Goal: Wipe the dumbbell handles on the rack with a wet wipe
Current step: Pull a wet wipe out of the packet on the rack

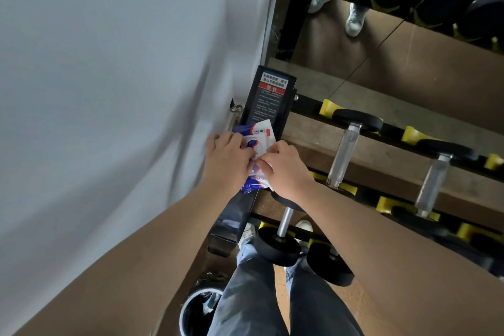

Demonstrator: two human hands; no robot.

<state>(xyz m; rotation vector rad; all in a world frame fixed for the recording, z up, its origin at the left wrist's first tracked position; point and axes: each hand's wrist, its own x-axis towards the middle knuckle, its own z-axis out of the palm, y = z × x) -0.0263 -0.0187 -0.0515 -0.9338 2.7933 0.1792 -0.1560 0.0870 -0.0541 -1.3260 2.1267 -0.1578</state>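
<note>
By the rack (268,102), left hand (227,162) and right hand (286,170) pinch wipe pack (259,135).

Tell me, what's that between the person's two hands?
A blue-and-white wet wipe pack, seen in the head view. The left hand holds it, and the right hand pinches at its white opening.

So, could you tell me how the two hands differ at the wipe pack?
The left hand grips the pack from its left side; the right hand pinches at its middle. The left hand is nearer the wall, the right nearer the dumbbells. Both touch the pack.
</note>
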